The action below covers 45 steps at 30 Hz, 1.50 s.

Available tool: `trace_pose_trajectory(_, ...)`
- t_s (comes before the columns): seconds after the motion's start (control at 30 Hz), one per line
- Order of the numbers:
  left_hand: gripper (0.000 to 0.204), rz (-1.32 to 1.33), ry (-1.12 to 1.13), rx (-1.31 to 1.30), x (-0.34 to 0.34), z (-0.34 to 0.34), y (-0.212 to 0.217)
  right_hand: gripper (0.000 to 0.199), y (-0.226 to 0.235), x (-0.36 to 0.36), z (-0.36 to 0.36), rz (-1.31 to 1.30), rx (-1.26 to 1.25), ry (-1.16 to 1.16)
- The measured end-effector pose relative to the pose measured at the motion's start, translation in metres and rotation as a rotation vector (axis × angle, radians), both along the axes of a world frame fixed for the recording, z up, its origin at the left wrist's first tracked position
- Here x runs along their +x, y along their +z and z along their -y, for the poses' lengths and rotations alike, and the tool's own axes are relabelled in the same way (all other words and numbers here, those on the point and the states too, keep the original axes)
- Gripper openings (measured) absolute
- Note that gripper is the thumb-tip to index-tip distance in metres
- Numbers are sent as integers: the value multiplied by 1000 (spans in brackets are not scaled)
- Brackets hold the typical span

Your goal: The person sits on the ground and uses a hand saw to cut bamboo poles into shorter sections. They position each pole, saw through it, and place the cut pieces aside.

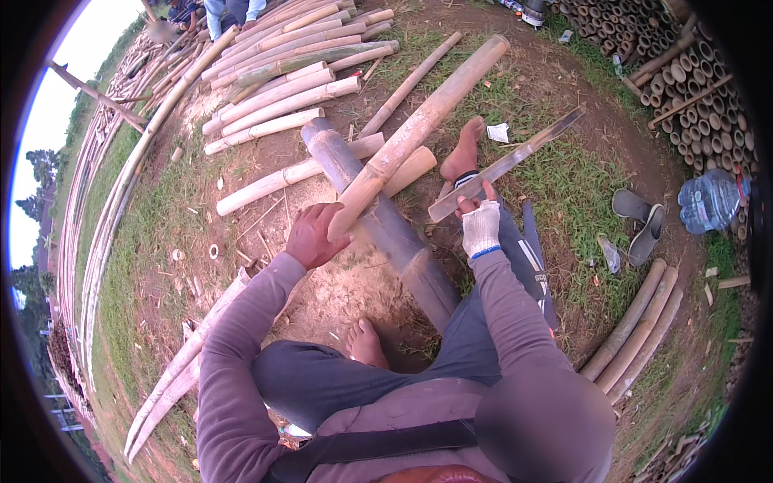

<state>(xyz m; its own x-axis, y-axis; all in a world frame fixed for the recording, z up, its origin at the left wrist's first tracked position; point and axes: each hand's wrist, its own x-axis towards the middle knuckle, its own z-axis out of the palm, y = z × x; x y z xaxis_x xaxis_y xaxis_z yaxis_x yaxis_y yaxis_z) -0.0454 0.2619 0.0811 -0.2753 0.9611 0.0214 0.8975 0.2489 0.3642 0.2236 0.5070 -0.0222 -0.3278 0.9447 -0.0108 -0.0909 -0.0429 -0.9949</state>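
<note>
My bare left hand [312, 235] is closed round the near end of a pale bamboo pole [427, 129]. That pole slants away to the upper right, lying across a thick dark bamboo log [407, 253]. In a white knit glove with bare fingertips, my right hand [481, 224] grips a long, flat, blade-like strip [523, 154] close to its wide near end. The strip points to the far right, apart from the pole; its exact kind is unclear. Under the pole, a shorter pale bamboo piece [270, 187] crosses beneath the dark log.
Cut bamboo poles [282, 105] lie in rows at the far left, with people beyond. Stacked bamboo ends [700, 105] stand at the far right. A water jug [710, 201], grey shoes [640, 221] and several bamboo lengths [632, 330] are on the right. My bare feet flank the log.
</note>
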Motion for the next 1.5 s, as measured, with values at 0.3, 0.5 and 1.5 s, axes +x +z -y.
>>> trace_pose_trajectory(0.3, 64, 1378, 9, -400, 129, -97, 39, 53, 100, 21, 106, 347, 288, 318)
trace_pose_trajectory(0.5, 63, 666, 167, 129, 113, -88, -3, 50, 120, 94, 79, 715, 619, 114)
trace_pose_trajectory(1.5, 60, 93, 375, 46, 11, -32, -20, 25, -148, 364, 85, 1692, 126, -65)
